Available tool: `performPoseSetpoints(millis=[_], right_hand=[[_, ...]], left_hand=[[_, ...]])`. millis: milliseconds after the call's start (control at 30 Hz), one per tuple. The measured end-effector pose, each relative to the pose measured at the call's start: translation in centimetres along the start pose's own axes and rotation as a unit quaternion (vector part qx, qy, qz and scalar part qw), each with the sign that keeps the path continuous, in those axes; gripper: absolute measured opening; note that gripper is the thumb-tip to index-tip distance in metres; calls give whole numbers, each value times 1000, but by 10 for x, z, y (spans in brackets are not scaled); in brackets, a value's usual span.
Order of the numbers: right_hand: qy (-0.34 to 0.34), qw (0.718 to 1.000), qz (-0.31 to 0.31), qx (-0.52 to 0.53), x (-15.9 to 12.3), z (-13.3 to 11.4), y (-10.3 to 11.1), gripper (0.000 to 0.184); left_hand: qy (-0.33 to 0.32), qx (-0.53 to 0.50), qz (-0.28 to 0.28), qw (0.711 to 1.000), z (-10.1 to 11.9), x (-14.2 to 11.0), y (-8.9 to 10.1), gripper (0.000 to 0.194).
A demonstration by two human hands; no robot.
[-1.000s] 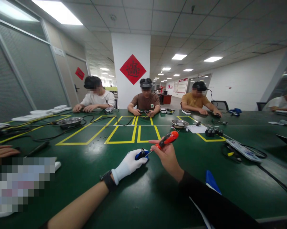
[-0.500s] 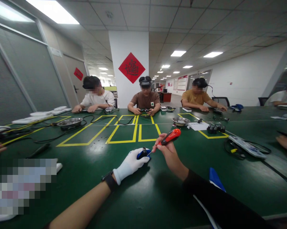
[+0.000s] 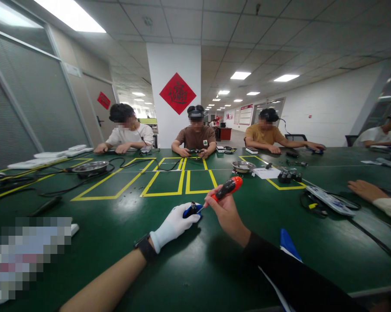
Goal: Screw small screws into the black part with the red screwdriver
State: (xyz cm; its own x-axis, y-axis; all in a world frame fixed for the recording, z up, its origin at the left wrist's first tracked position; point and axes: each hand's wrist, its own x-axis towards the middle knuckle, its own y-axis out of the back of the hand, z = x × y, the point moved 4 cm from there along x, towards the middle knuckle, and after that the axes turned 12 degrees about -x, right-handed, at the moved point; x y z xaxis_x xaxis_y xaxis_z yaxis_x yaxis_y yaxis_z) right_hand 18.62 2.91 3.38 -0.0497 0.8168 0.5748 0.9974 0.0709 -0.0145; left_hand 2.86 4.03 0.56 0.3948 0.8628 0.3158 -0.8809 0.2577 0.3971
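My left hand (image 3: 179,222), in a white glove with blue showing at the palm side, is closed around a small black part (image 3: 191,211) with a metal connector on top. My right hand (image 3: 226,210) is bare and grips a screwdriver (image 3: 228,188) with a red and black handle. The screwdriver's thin shaft slants down left, its tip at the black part; whether it sits in a screw is too small to tell. Near my right sleeve lies a blue and white piece (image 3: 290,245) that looks like a glove, partly covered by the arm.
Across the green table (image 3: 182,273) sit several people. Metal bowls (image 3: 243,166) stand farther back, with several black parts (image 3: 289,175) at right. A power strip (image 3: 330,200) and cables lie on the right; a co-worker's hand (image 3: 364,190) rests beyond it.
The view has shifted slightly, moving my hands a little left in it. The screwdriver stays at the black part. At right, a co-worker's hand has come further into view.
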Motion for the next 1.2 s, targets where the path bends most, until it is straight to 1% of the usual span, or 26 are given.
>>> performPoseSetpoints(millis=[133, 233, 300, 400, 567, 767, 867, 1067, 1133, 1200], right_hand=[[13, 999, 19, -23, -2, -2, 4, 26], [13, 999, 2, -29, -1, -4, 4, 28], [8, 1000, -9, -24, 1, -4, 3, 26], [-2, 1000, -10, -14, 4, -2, 3, 23], [-27, 999, -12, 29, 4, 0, 2, 23], [-1, 998, -37, 43, 0, -2, 1, 24], [10, 999, -37, 33, -1, -3, 0, 28], [6, 998, -55, 11, 2, -3, -1, 28], [7, 999, -50, 0, 3, -2, -1, 26], [10, 999, -47, -15, 3, -1, -1, 20]], left_hand=[[-2, -5, -2, 1000, -1, 0, 0, 29], [-5, -9, -4, 1000, -1, 1, 0, 31], [-4, -7, 0, 1000, -1, 1, 0, 31], [1, -3, 7, 1000, -1, 0, 1, 30], [15, -6, 8, 1000, 0, -1, 0, 30], [11, -10, 2, 1000, 2, -1, -1, 26], [9, -3, -1, 1000, 2, -1, 0, 25], [11, 8, 4, 1000, -4, 0, 1, 26], [13, 9, 6, 1000, -4, -1, 1, 26], [9, 5, 4, 1000, -3, -1, 0, 26]])
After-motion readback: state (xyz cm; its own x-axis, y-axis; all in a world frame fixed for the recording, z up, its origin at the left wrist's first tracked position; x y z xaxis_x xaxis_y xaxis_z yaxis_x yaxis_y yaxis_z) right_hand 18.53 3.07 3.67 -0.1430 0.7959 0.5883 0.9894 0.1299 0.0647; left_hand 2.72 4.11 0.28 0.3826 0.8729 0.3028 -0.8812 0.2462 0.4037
